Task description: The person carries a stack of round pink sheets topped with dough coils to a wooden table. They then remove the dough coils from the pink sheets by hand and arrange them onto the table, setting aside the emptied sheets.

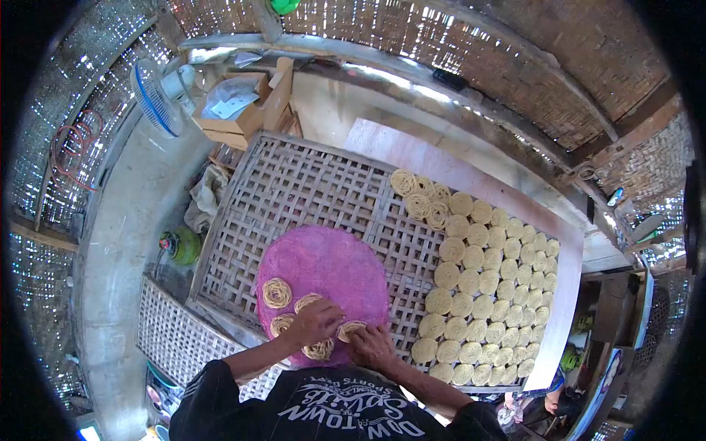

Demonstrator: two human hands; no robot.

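Several coiled noodle nests (277, 292) lie on a round pink board (323, 253) in front of me. My left hand (316, 323) reaches over the nests on the board. Its fingers are bent together, and whatever they may hold is too small to make out. Beside it, my right hand (373, 347) has its fingers on the edge of one noodle nest (350, 331) near the board's right side. Another noodle nest (318, 350) sits just below my left hand, partly covered by it.
The board rests on a woven bamboo rack (294, 176). Rows of flat round noodle cakes (471, 281) cover its right side. A fan (156, 95), a cardboard box (228, 121) and a green gas cylinder (181, 245) stand to the left. Part of another person (553, 400) shows at lower right.
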